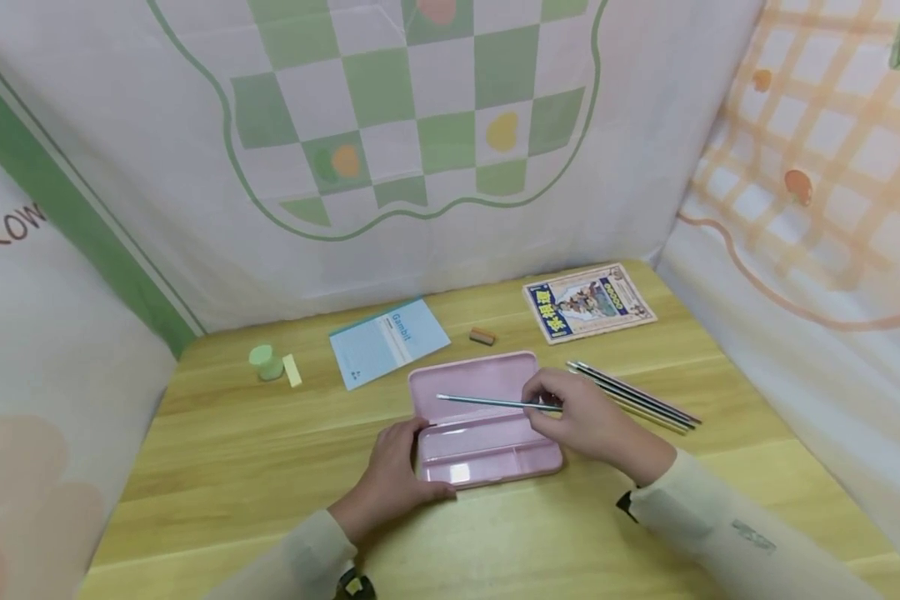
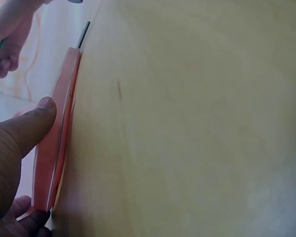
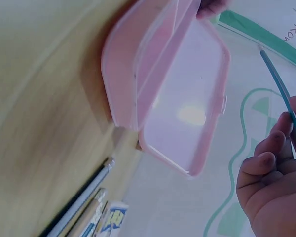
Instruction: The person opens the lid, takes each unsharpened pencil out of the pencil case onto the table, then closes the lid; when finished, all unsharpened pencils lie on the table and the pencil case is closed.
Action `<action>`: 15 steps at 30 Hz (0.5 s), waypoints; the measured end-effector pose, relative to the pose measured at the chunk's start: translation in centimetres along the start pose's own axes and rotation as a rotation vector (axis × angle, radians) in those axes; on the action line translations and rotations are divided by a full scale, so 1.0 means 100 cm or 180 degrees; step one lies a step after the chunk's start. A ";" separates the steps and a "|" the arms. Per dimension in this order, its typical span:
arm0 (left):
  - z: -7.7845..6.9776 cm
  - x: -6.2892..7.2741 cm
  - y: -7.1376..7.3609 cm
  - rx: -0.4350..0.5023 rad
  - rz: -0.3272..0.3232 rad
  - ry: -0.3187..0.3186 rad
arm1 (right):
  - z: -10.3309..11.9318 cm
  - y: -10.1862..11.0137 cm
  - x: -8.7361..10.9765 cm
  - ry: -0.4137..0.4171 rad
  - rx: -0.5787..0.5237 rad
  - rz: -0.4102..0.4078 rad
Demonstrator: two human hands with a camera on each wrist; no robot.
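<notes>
A pink pencil case (image 1: 487, 462) lies on the table with its lid (image 1: 472, 379) folded back; its compartments look bare. My left hand (image 1: 399, 471) grips the case's left end, thumb (image 2: 37, 121) along the front wall and fingers around the corner. Above the case, my right hand (image 1: 581, 417) pinches a dark green pencil (image 1: 487, 402) between thumb and fingers. In the right wrist view that pencil (image 3: 275, 74) slants up out of the fingers, its pale end pointing away. Several more pencils (image 1: 637, 398) lie side by side to the right of the case.
Behind the case lie a light blue "Gambit" booklet (image 1: 390, 342), a small brown-and-black eraser (image 1: 482, 336) and an illustrated card (image 1: 589, 303). At the left stand a green object (image 1: 266, 362) and a pale yellow strip (image 1: 292, 370). Printed curtains (image 1: 450, 242) enclose the table's back and sides.
</notes>
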State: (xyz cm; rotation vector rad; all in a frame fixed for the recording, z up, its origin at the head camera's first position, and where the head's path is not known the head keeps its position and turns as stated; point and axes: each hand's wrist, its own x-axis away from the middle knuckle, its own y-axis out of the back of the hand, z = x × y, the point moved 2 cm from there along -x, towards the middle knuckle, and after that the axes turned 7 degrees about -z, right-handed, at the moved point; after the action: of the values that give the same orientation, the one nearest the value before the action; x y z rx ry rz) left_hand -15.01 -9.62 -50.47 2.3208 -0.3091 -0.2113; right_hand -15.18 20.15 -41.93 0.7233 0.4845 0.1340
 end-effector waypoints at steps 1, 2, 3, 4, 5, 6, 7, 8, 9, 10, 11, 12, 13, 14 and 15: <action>0.000 0.000 0.000 0.0004 0.0003 -0.0012 | 0.000 0.002 0.000 0.0025 0.0014 -0.0064; 0.000 0.000 0.000 0.0000 0.0009 -0.0011 | 0.000 0.004 0.000 0.0054 0.0019 -0.0124; 0.000 0.000 0.000 0.0001 0.0015 -0.0011 | 0.000 0.006 -0.001 0.0083 0.0022 -0.0188; 0.001 0.000 0.000 -0.0005 0.0016 -0.0011 | 0.000 0.008 -0.001 0.0104 0.0024 -0.0249; 0.001 0.000 0.000 -0.0006 0.0015 -0.0014 | 0.000 0.010 -0.001 0.0117 0.0031 -0.0305; 0.001 0.000 0.000 -0.0004 0.0014 -0.0019 | 0.000 0.012 -0.002 0.0105 0.0027 -0.0355; 0.001 0.000 0.000 -0.0003 0.0012 -0.0022 | 0.000 0.014 -0.002 0.0088 0.0030 -0.0401; 0.001 0.000 0.000 0.0001 0.0008 -0.0017 | 0.000 0.017 -0.002 0.0067 0.0030 -0.0444; 0.001 0.000 0.000 0.0004 0.0002 -0.0029 | 0.000 0.019 -0.001 0.0033 0.0041 -0.0483; 0.001 0.000 0.000 0.0008 -0.0004 -0.0038 | 0.000 0.020 -0.001 0.0001 0.0063 -0.0519; 0.001 0.000 0.000 0.0013 -0.0009 -0.0050 | -0.001 0.022 -0.001 -0.0025 0.0077 -0.0552; 0.001 0.000 0.000 0.0013 -0.0020 -0.0064 | -0.001 0.024 0.000 -0.0047 0.0082 -0.0589; 0.001 0.000 0.000 0.0018 -0.0031 -0.0075 | -0.002 0.026 0.000 -0.0064 0.0099 -0.0625; 0.001 0.000 0.000 0.0026 -0.0043 -0.0089 | -0.003 0.027 0.001 -0.0076 0.0116 -0.0660; 0.001 0.000 -0.001 0.0018 -0.0048 -0.0097 | -0.004 0.029 0.002 -0.0092 0.0121 -0.0695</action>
State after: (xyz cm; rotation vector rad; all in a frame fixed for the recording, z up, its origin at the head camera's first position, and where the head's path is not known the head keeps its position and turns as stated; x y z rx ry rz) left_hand -15.06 -9.63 -50.59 2.3280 -0.3078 -0.2537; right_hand -15.04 22.61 -40.31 0.7040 0.5362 -0.0901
